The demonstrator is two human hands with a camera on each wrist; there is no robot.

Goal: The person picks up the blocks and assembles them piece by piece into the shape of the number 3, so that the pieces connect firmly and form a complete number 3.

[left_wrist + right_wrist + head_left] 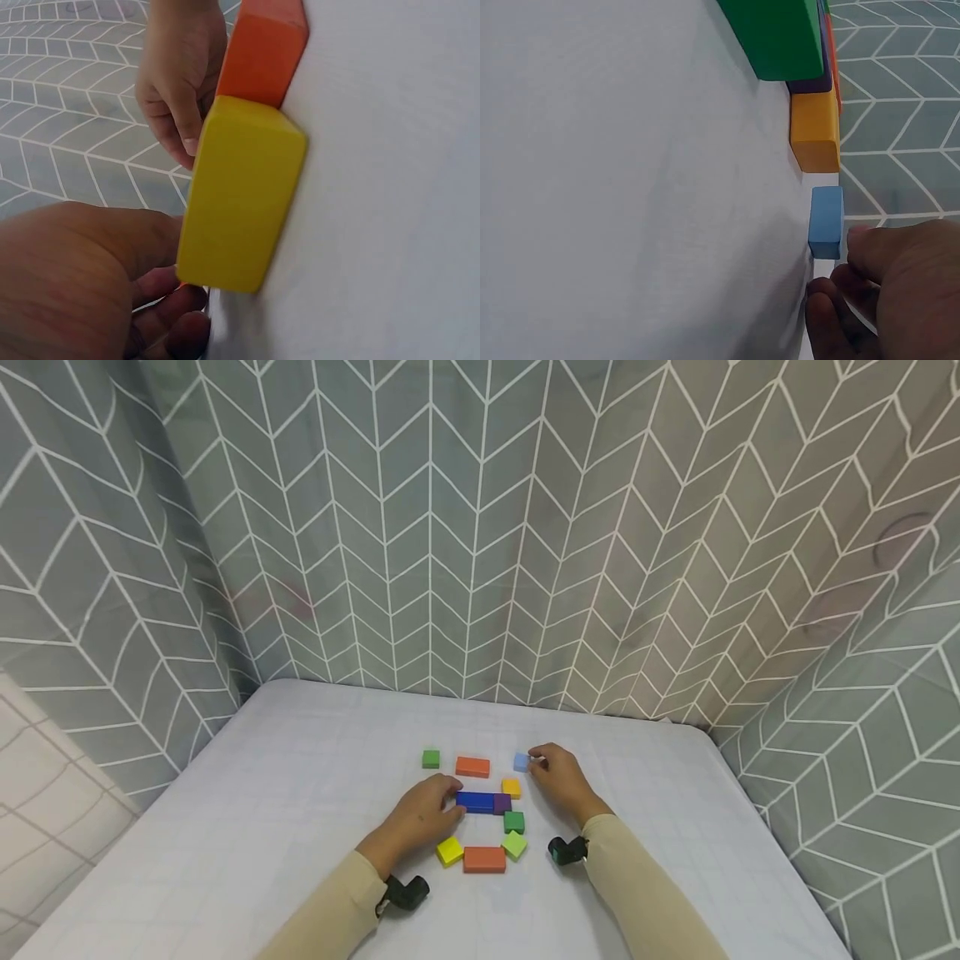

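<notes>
My left hand (422, 817) holds the left end of a long blue block (476, 802), with index finger and thumb at its two long sides. A purple block (502, 804) adjoins the blue block's right end. In the left wrist view, a yellow block (244, 199) hides my left fingertips. My right hand (561, 779) is at the right side of a small light blue block (521, 762). The right wrist view shows my right thumb and loosely bent fingers (826, 319) close beside the light blue block (826, 223), which stands outside their grasp.
An orange-red block (472, 767) and a green block (431, 759) lie on the far side. Orange (511, 788), darker green (513, 822), lime (514, 845) and red blocks (484, 860) form a bent line nearer me. A patterned curtain (465, 568) hangs behind the white table (337, 727).
</notes>
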